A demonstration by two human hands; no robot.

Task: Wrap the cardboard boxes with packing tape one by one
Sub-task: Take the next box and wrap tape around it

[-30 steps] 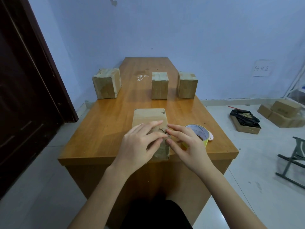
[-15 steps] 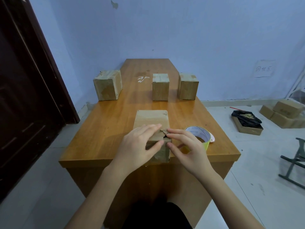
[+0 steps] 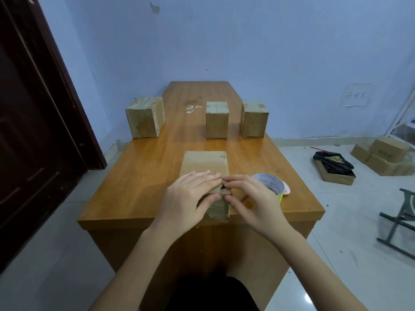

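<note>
box in hand: the near cardboard box (image 3: 205, 163) sits at the front edge of the table (image 3: 139, 176), right under your hands, its long axis running away from you toward the far wall.
left hand: your left hand (image 3: 188, 196) lies over the box's near top edge, fingers laid flat on top and thumb round the front face, so it grips the box.
right hand: your right hand (image 3: 251, 198) meets it at the box's right front corner, fingertips pinching what looks like a torn flap or tape end; which it is i cannot tell.
tape: the tape roll (image 3: 268, 181) stands just right of the box, partly behind your right hand, so that hand is the nearer one for it.
judgement: the next move likely turns on that corner, with the left hand steadying.
other boxes: three boxes stand further back, one left (image 3: 144, 117), one middle (image 3: 217, 123), one right (image 3: 253, 118), well apart from you.
room: blue wall, dark door (image 3: 33, 108) on your left, more boxes on the floor (image 3: 386, 156) on the right.
</note>
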